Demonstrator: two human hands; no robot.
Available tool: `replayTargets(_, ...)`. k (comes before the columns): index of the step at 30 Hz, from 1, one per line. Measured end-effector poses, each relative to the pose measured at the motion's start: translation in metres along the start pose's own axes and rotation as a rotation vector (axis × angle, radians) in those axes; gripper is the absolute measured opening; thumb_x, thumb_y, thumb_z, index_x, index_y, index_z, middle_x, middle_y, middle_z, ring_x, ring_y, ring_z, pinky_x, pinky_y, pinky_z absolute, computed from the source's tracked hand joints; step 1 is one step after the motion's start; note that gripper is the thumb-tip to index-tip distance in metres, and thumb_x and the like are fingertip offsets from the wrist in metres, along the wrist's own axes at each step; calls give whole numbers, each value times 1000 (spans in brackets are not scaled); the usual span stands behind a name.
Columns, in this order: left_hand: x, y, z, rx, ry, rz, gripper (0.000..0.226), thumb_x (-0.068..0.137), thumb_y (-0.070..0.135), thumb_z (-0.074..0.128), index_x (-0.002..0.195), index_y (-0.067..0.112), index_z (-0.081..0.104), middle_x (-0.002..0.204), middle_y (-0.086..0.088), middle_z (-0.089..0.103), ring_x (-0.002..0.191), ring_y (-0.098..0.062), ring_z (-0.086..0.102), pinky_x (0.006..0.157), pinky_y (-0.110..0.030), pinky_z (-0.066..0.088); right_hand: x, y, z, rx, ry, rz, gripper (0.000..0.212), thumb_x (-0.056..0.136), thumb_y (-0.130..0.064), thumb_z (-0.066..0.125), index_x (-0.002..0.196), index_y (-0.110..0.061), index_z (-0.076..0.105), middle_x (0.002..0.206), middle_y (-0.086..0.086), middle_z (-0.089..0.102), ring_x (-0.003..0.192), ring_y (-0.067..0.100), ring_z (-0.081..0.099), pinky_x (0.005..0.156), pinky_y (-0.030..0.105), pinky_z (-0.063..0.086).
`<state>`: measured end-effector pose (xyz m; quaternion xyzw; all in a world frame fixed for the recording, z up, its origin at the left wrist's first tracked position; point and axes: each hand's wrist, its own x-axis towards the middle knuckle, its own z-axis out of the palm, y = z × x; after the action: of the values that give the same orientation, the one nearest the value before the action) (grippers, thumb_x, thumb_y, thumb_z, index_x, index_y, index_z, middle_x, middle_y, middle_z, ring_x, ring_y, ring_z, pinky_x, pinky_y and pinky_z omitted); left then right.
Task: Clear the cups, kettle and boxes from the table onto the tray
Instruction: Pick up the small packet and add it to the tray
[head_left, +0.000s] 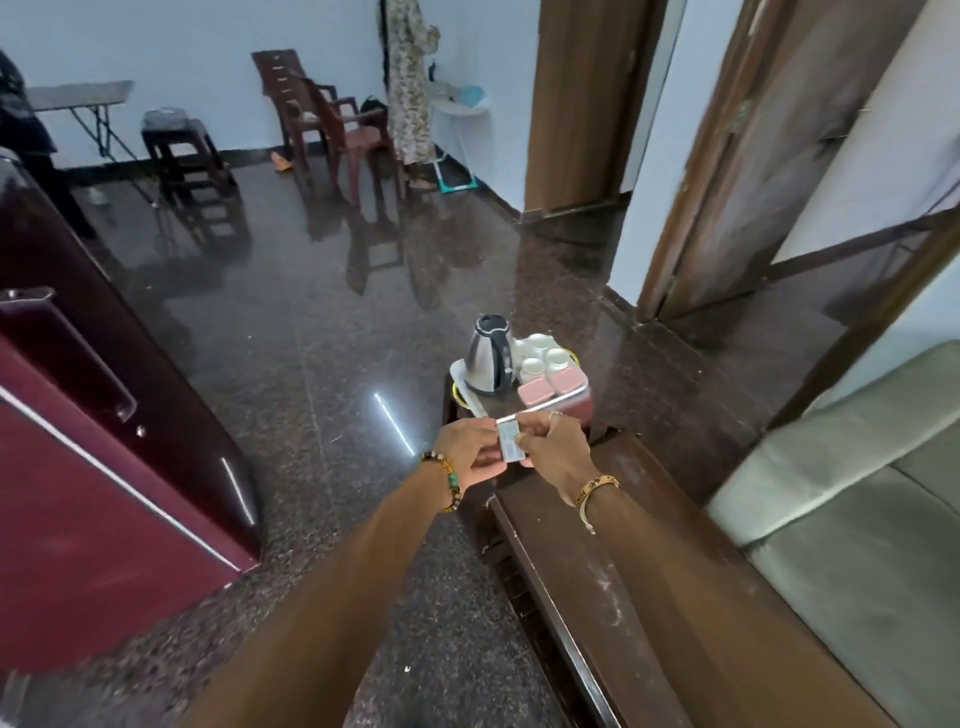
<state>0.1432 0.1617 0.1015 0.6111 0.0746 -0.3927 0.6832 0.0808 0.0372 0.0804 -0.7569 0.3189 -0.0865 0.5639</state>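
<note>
Both arms reach forward — left hand (470, 457) and right hand (553, 447) meet, fingers pinched together.

Home living room: sofa (852, 525), fridge (104, 467), plastic chairs (332, 124).

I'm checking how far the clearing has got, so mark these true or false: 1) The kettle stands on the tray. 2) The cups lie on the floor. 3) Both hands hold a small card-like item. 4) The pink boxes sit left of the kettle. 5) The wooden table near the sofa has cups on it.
1) True: the kettle stands on the tray.
2) False: the cups are on the tray.
3) True: the left hand and right hand pinch a small card.
4) False: the pink boxes sit right of it.
5) False: the visible table top shows no cups.
</note>
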Motion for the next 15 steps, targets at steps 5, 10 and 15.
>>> replayTargets(5,42,16,-50,6,44,-52,14,91,-1,57,90,12,62,83,-11,67,79,-23,65,86,-41,52,37,-8,57,-20,-59,39,33,87,0,63,118,-11,70,100,6,73,88,21,72,80,42,63)
replayTargets(10,79,59,-79,-26,48,-39,15,92,-2,54,94,11,61,84,-11,68,79,-23,66,86,-42,52,85,-39,91,-48,-70,16,36,85,1,64,120,-8,70,89,0,71,86,20,71,82,42,62)
replayTargets(15,112,111,-94,-36,55,6,19,90,-5,53,86,11,63,72,-7,70,75,-22,66,88,-42,52,133,-75,112,-79,-21,-26,38,83,-3,66,119,-13,70,89,-2,72,90,16,69,91,36,58)
